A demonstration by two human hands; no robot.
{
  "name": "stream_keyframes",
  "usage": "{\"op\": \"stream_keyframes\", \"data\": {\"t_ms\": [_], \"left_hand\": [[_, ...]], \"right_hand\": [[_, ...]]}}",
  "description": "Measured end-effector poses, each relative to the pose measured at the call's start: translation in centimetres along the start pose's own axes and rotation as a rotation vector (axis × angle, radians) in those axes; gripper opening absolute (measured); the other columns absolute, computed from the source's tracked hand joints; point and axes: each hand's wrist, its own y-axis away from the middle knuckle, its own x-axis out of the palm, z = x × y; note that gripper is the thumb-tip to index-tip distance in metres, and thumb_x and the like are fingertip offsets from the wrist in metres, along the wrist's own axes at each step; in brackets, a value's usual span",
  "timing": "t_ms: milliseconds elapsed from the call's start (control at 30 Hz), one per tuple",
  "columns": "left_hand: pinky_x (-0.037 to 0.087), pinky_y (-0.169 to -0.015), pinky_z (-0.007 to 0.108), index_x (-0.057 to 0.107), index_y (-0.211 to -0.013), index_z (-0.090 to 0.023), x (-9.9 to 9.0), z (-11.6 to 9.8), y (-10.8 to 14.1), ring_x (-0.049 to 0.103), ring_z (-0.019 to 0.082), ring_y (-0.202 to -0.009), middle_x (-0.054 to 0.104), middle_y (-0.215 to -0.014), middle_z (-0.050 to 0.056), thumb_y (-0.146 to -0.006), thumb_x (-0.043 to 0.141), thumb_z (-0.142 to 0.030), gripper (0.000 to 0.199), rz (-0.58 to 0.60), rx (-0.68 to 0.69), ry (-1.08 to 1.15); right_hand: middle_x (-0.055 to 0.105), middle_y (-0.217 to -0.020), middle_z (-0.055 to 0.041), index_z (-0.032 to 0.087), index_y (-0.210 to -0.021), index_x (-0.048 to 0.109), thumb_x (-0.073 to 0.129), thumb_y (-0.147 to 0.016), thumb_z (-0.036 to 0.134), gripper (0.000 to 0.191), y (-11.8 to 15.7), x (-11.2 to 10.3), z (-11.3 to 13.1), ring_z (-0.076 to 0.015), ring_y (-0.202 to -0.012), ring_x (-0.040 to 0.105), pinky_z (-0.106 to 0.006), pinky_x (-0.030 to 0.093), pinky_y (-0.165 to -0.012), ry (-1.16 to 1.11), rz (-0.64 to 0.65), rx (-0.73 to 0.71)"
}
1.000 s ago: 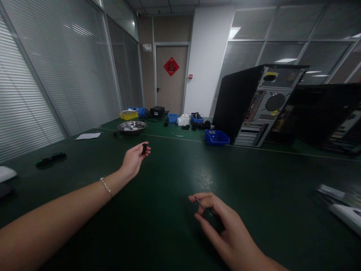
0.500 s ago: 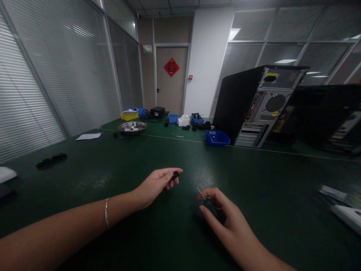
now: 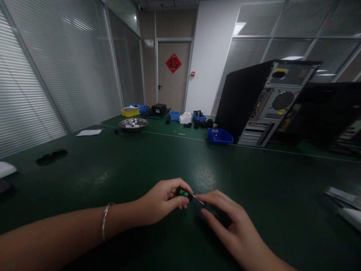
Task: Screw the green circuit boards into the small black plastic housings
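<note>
The left forearm [image 3: 62, 235], bare, is extended from the lower left edge towards the middle, with the left wrist [image 3: 122, 213] held nearly straight. The left hand [image 3: 165, 199] is closed in a pinch: its index finger is arched over the far side, its thumb [image 3: 175, 203] is laid along the near side, and the other fingers are tucked in behind. The right hand [image 3: 229, 222] is angled in from the lower right, its index finger [image 3: 211, 198] stretched almost to the left fingertips, its thumb [image 3: 214, 225] set lower and apart, the remaining fingers mostly hidden.
</note>
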Motion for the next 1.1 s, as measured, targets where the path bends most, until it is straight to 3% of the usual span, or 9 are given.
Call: {"op": "stream_keyframes", "data": {"t_ms": [200,367,767,1100], "left_hand": [[0.047,-0.08,0.029,0.069,-0.103,-0.018,-0.5,0.3,0.0,0.061,0.02,-0.092,0.065,-0.1,0.007,-0.084,0.065,-0.025,0.02,-0.085,0.131,-0.307],[0.047,-0.076,0.026,0.07,-0.106,-0.021,-0.5,-0.3,0.2,0.063,0.018,-0.088,0.07,-0.098,0.005,-0.084,0.066,-0.025,0.023,-0.077,0.204,-0.441],[0.05,-0.081,0.025,0.071,-0.107,-0.021,-0.1,-0.7,0.6,0.069,0.018,-0.09,0.075,-0.1,0.005,-0.086,0.064,-0.025,0.023,-0.083,0.276,-0.524],[0.049,-0.075,0.026,0.074,-0.102,-0.021,-0.1,-0.7,0.4,0.067,0.018,-0.081,0.075,-0.094,0.004,-0.081,0.069,-0.025,0.022,-0.113,0.128,-0.352]], "right_hand": [[0.066,-0.099,-0.0053,0.023,-0.115,0.065,0.053,-0.093,0.017,0.026,0.1,0.0,-0.1,-0.0185,-0.09,0.064,-0.029,0.052,-0.076,0.022,0.012,-0.006],[0.065,-0.1,-0.006,0.022,-0.115,0.065,0.053,-0.092,0.015,0.027,0.0,0.2,0.0,-0.0186,-0.091,0.064,-0.03,0.053,-0.079,0.042,0.022,-0.007],[0.065,-0.101,-0.006,0.024,-0.117,0.065,0.053,-0.09,0.014,0.031,0.0,0.0,0.0,-0.0193,-0.088,0.065,-0.031,0.054,-0.077,0.075,0.045,-0.012],[0.066,-0.099,-0.0058,0.024,-0.117,0.066,0.053,-0.091,0.015,0.03,0.0,0.1,0.3,-0.0191,-0.089,0.065,-0.03,0.053,-0.078,-0.006,0.025,-0.016]]}}
